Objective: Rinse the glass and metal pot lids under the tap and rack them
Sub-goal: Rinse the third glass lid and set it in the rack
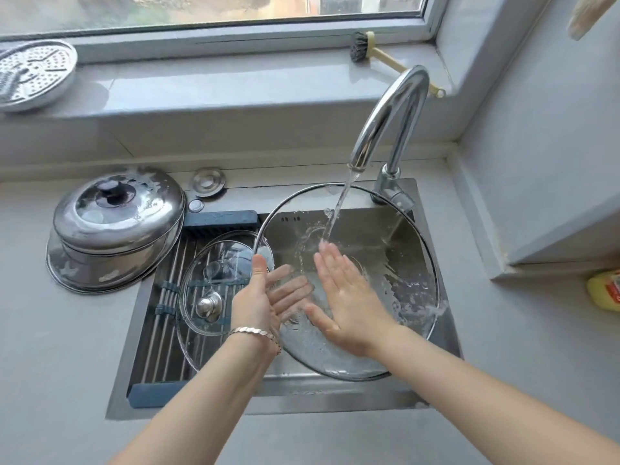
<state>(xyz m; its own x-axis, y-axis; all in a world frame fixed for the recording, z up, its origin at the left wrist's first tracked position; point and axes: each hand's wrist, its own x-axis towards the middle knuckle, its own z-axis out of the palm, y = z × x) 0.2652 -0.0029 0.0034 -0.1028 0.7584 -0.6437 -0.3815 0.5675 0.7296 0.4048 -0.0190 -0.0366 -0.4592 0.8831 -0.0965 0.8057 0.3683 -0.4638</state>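
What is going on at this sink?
A person rinses a large round metal-rimmed glass lid under the running chrome tap. The left hand holds its edge, thumb in front, fingers behind the glass; the right hand lies flat on it. A smaller glass lid rests on the steel rack; soapy domed steel lids sit on the grey counter.

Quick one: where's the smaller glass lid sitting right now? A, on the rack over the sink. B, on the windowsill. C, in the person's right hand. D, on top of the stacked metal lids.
A: the smaller glass lid lies knob-up on the rack across the left part of the sink, beside the large glass lid held under the running tap.
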